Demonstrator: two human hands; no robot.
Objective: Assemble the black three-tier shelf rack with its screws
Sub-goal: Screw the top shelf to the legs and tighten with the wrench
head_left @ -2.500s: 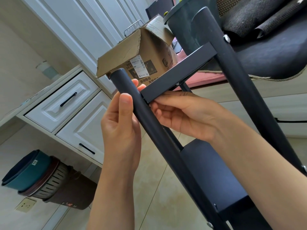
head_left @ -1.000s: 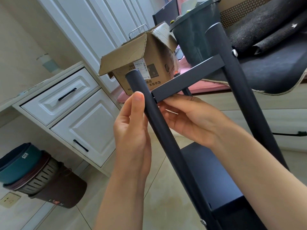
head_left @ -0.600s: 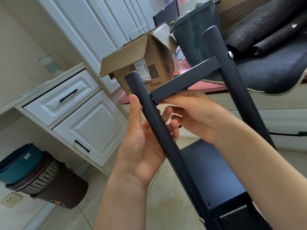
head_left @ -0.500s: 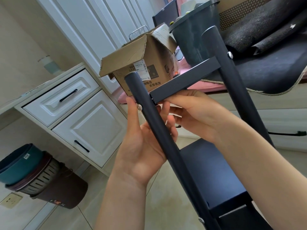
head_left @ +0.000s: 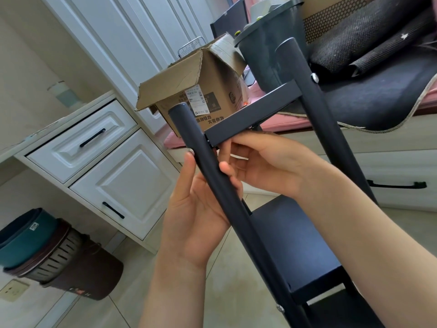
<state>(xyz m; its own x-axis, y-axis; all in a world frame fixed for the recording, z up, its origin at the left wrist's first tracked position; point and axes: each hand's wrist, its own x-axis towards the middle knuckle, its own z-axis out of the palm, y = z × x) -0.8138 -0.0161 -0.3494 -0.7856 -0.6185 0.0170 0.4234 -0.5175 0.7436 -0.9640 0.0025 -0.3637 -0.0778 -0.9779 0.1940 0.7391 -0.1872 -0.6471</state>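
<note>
The black rack stands tilted in front of me. Its near pole (head_left: 236,221) meets the end of the top shelf bar (head_left: 255,114), and the far pole (head_left: 307,91) carries a silver screw (head_left: 314,77). A lower shelf (head_left: 295,245) sits between the poles, with another screw (head_left: 280,308) below it. My left hand (head_left: 196,209) grips the near pole, palm towards me, thumb tip pressed on the pole's left side at the joint. My right hand (head_left: 272,162) holds the underside of the shelf bar's end, fingers curled at the joint.
A cardboard box (head_left: 208,91) stands behind the rack on a pink mat. White drawers (head_left: 106,162) are at the left, with stacked bins (head_left: 35,245) below on the tiled floor. A dark chair cushion (head_left: 378,91) and a grey tub (head_left: 267,55) lie at the upper right.
My left hand turned palm towards me and slid lower on the near pole. A silver screw head seen beside the thumb tip half a second ago is now covered by the thumb.
</note>
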